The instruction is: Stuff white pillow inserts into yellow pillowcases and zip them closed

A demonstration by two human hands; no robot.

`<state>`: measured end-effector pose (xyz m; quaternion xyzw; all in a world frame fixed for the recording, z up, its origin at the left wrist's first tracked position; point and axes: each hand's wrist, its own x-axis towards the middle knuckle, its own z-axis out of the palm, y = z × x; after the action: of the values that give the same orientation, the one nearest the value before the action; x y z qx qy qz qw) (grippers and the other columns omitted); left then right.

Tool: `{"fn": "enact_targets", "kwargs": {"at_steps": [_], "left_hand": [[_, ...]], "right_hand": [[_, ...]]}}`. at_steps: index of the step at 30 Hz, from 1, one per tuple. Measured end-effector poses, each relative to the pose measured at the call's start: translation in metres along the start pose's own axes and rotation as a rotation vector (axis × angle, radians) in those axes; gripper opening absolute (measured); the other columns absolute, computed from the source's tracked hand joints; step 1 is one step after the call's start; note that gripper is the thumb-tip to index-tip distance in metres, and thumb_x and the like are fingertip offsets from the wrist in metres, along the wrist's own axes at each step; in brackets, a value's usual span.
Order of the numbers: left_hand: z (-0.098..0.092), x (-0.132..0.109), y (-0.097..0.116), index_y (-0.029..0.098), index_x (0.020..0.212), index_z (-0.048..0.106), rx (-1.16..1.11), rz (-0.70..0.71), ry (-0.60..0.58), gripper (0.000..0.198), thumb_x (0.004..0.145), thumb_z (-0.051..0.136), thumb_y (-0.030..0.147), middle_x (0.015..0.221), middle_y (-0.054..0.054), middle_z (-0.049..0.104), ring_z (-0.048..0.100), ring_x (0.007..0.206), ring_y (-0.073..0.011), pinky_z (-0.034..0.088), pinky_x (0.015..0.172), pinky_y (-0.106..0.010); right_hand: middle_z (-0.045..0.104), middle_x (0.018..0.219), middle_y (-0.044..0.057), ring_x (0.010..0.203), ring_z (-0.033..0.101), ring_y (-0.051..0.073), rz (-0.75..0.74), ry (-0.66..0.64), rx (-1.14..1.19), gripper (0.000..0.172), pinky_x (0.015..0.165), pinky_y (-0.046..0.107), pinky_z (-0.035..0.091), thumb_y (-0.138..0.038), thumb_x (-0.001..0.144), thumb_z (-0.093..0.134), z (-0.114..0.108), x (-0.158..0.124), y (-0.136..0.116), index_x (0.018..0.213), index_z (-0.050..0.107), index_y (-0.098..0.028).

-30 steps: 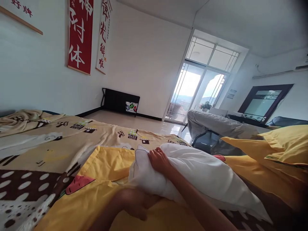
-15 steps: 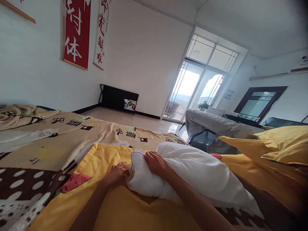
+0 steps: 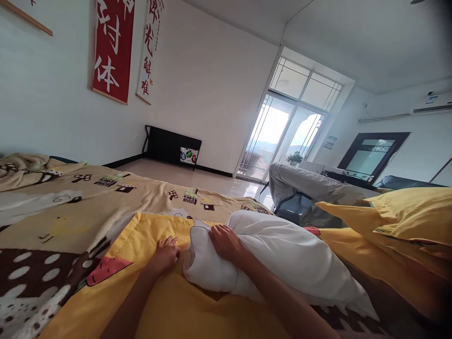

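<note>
A white pillow [image 3: 293, 254] lies on a yellow pillowcase [image 3: 197, 315] with a watermelon print, its left end bunched up. My right hand [image 3: 226, 242] grips that bunched end from above, fingers curled into the fabric. Just left of the pillow, my left hand [image 3: 165, 255] rests over the yellow cloth with its fingers apart. Nothing shows in the left hand, though its palm side is hidden.
A patterned beige and brown blanket [image 3: 116, 207] covers the bed. Yellow pillows [image 3: 413, 212] are piled at the right. Beyond stand a plastic-wrapped piece of furniture [image 3: 300, 181], a black panel [image 3: 169, 145] against the wall and a glass door [image 3: 275, 134].
My left hand has come away from the pillow's end and moved slightly left, with its fingers loosened. The right hand keeps its hold. The camera view has shifted a little.
</note>
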<state>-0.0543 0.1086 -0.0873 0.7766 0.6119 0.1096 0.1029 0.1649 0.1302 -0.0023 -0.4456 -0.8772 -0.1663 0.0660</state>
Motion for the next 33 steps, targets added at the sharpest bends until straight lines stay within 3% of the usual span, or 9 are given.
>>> {"fn": "enact_targets", "kwargs": {"at_steps": [11, 20, 29, 33], "left_hand": [[0.005, -0.003, 0.005, 0.026, 0.124, 0.06, 0.073, 0.008, -0.037, 0.045, 0.087, 0.036, 0.015, 0.152, -0.013, 0.034, 0.025, 0.142, -0.0313, 0.025, 0.109, -0.057], [0.032, 0.012, -0.01, 0.025, 0.122, 0.061, 0.049, 0.036, 0.193, 0.045, 0.089, 0.032, 0.014, 0.15, -0.015, 0.037, 0.03, 0.139, -0.0316, 0.024, 0.108, -0.057], [0.035, 0.018, -0.016, 0.025, 0.104, 0.068, 0.048, 0.09, 0.187, 0.038, 0.087, 0.036, 0.015, 0.148, -0.01, 0.041, 0.032, 0.138, -0.0282, 0.023, 0.109, -0.055], [0.036, 0.013, -0.012, 0.026, 0.115, 0.064, 0.066, 0.104, 0.175, 0.042, 0.087, 0.035, 0.014, 0.149, -0.012, 0.039, 0.031, 0.139, -0.0299, 0.027, 0.107, -0.056]], "right_hand": [[0.066, 0.095, 0.007, 0.092, 0.06, 0.018, 0.001, 0.002, -0.002, 0.029, 0.083, 0.031, 0.042, -0.028, 0.1, 0.032, 0.002, -0.001, -0.003, 0.092, 0.058, -0.018], [0.066, 0.097, 0.006, 0.091, 0.06, 0.018, -0.003, 0.006, 0.0, 0.025, 0.081, 0.03, 0.04, -0.028, 0.1, 0.032, 0.001, -0.002, -0.006, 0.1, 0.055, -0.019], [0.067, 0.088, 0.003, 0.084, 0.061, 0.018, -0.046, -0.027, 0.003, 0.018, 0.075, 0.029, 0.037, -0.025, 0.097, 0.038, 0.007, -0.004, -0.01, 0.098, 0.056, -0.02], [0.068, 0.093, 0.004, 0.087, 0.061, 0.018, -0.019, -0.028, 0.007, 0.016, 0.077, 0.028, 0.037, -0.022, 0.096, 0.04, -0.001, -0.007, -0.007, 0.102, 0.054, -0.02]]}}
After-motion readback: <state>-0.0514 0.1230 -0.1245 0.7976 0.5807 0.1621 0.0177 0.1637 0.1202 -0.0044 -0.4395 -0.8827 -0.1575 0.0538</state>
